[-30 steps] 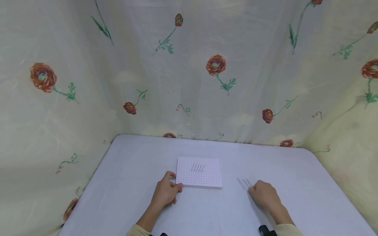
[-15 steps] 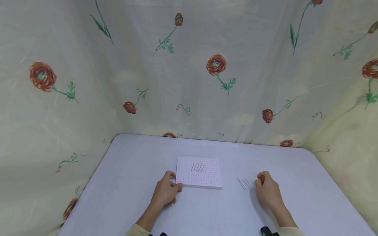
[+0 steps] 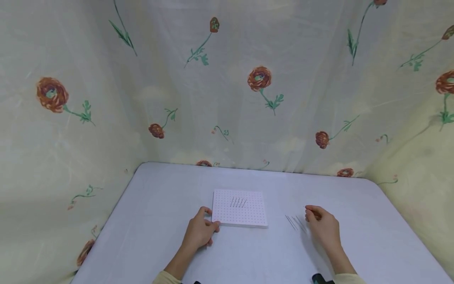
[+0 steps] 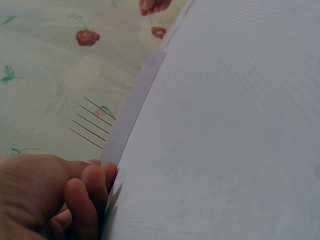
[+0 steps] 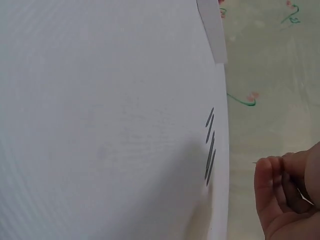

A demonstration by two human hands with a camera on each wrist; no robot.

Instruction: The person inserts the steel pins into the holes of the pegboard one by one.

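Note:
A white pegboard [image 3: 244,215] with rows of small holes lies in the middle of the table in the head view. Several thin metal pins [image 3: 238,202] stand in a row in it, seen edge-on in the left wrist view. My left hand [image 3: 200,230] grips the board's near left corner, thumb at the front and index finger along the left side. Right of the board, my right hand [image 3: 322,227] is raised above the table and pinches one thin metal pin, mostly hidden by the fingers; its tip [image 5: 255,162] pokes out in the right wrist view.
Several loose pins [image 3: 291,223] lie between the board and my right hand; the right wrist view shows these loose pins [image 5: 210,147] near the table's edge. A white cloth covers the table [image 3: 159,197]. Flower-printed curtain [image 3: 227,98] hangs behind and at both sides.
My right hand has risen from the loose pins with one pin pinched in its fingers, and its fingers have turned. The left hand and the board stay in place.

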